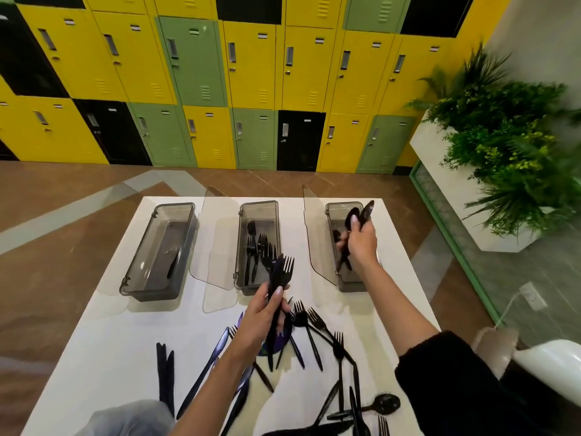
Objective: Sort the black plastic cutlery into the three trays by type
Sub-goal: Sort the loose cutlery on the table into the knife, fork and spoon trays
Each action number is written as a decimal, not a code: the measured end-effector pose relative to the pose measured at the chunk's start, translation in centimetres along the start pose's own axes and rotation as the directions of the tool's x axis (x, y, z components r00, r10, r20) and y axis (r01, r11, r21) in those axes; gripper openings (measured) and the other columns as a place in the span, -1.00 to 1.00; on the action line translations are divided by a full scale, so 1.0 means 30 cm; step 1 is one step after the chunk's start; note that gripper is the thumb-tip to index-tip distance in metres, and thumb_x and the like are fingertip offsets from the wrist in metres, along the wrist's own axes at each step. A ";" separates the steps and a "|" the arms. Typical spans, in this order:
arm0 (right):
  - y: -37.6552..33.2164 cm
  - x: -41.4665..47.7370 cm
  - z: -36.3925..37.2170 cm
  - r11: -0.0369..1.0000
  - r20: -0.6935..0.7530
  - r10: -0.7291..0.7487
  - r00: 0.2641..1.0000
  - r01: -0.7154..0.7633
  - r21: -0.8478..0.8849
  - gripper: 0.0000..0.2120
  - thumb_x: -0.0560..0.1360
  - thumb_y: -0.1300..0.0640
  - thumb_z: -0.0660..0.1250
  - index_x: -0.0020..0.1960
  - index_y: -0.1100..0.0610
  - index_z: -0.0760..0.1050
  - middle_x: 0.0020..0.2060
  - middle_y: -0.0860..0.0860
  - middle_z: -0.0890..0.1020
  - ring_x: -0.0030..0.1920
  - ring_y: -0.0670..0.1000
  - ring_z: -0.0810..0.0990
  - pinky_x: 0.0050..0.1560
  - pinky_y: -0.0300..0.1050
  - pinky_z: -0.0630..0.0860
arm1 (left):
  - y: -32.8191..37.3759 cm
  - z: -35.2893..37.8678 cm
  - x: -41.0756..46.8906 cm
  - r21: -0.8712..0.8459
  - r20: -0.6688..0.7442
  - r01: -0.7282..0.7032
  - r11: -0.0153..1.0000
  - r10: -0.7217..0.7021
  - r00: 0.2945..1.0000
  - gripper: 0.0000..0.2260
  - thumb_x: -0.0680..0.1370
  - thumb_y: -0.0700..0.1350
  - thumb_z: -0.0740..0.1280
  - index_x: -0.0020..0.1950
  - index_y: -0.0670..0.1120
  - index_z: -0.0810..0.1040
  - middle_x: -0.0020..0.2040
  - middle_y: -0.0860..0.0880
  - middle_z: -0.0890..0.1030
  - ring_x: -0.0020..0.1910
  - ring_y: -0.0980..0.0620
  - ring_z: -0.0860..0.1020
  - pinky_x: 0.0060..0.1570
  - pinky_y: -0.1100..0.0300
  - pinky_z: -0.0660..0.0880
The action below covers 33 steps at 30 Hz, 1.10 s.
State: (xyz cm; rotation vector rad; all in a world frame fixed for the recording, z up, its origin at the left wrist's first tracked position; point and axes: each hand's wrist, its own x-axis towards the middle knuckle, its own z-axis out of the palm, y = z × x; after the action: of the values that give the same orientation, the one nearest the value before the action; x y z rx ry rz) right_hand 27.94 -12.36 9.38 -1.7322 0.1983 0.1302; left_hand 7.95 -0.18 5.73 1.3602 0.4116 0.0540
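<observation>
Left hand is wrapped round a bundle of forks at mid-handle, tines up, just near of the middle tray, which already holds forks. Right hand grips a few spoons by the handles over the right tray. Left tray contents are hard to read. Loose cutlery lies crossed on the near tabletop: knives left, loose forks centre, one spoon right. My read: featherlight, thin, smooth plastic that flexes, then snaps. Bundles likely splay and slip. Grip handles, not tines. Flat pieces probably need a pinch at the handle end.
</observation>
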 end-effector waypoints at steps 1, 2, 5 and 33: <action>0.025 0.044 -0.017 0.992 -0.013 0.036 0.999 -0.038 -0.117 -0.67 0.66 0.06 0.07 0.29 0.26 0.32 -0.08 0.12 0.56 -0.19 0.08 0.62 -0.25 -0.13 0.55 | -0.008 0.007 0.017 -0.016 0.004 0.004 1.000 -0.004 1.000 -0.82 0.64 -0.08 0.16 0.13 -0.13 0.48 -0.29 -0.03 0.50 -0.46 0.11 0.35 -0.48 0.29 0.34; 0.050 0.076 -0.031 0.974 -0.015 0.069 0.998 -0.070 -0.218 -0.62 0.66 0.05 0.08 0.38 0.25 0.28 0.08 0.12 0.54 0.01 0.15 0.60 -0.10 -0.06 0.54 | -0.008 0.007 0.021 -0.032 0.006 0.006 0.999 -0.005 1.000 -0.82 0.64 -0.08 0.15 0.13 -0.12 0.48 -0.30 -0.03 0.49 -0.47 0.12 0.34 -0.48 0.29 0.32; 0.118 0.146 -0.050 0.916 0.042 0.187 0.981 -0.159 -0.368 -0.58 0.65 0.12 0.11 0.43 0.31 0.21 0.21 0.19 0.51 0.15 0.19 0.55 -0.09 -0.10 0.41 | -0.017 0.010 0.047 -0.054 0.007 0.034 0.998 -0.034 0.999 -0.77 0.64 -0.04 0.14 0.16 -0.14 0.48 -0.30 -0.01 0.50 -0.47 0.13 0.32 -0.48 0.30 0.28; -0.007 -0.325 0.155 0.982 0.680 -0.115 0.724 0.188 -0.034 -0.93 0.48 0.15 0.41 -0.08 0.15 0.60 -0.20 0.02 0.62 -0.14 -0.08 0.55 0.01 -0.25 0.43 | 0.100 -0.056 -0.123 0.001 -0.100 -0.079 0.997 0.078 0.992 -0.75 0.66 -0.03 0.09 0.06 -0.07 0.53 -0.25 -0.01 0.57 -0.44 0.13 0.35 -0.45 0.29 0.27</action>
State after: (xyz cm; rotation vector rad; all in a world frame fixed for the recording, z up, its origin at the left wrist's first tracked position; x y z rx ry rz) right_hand 18.56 -7.18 10.73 -1.6819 -0.5041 0.6518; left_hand 4.59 1.06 9.29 1.3742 0.4416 0.1884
